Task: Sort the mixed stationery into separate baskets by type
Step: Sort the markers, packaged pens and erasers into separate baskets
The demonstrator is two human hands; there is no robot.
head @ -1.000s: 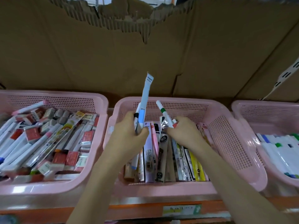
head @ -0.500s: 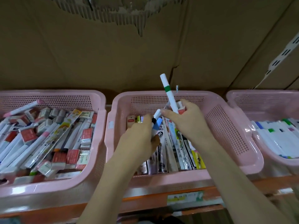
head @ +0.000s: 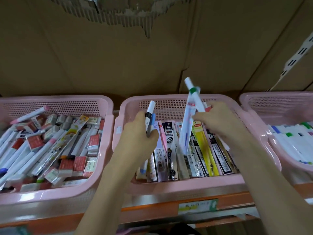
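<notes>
The left hand (head: 140, 133) grips white markers (head: 149, 114) mid-barrel while the right hand (head: 218, 120) pinches a green-banded marker (head: 194, 97) and what appears to be a limp, slippery packet (head: 186, 129) (light; grip its stiffer top) above the perforated pink middle basket (head: 177, 185).

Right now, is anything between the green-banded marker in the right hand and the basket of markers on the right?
Nothing visible. The right hand holds the marker above the middle basket; only that basket's wall and the right basket's rim lie between, both below the marker.
</notes>
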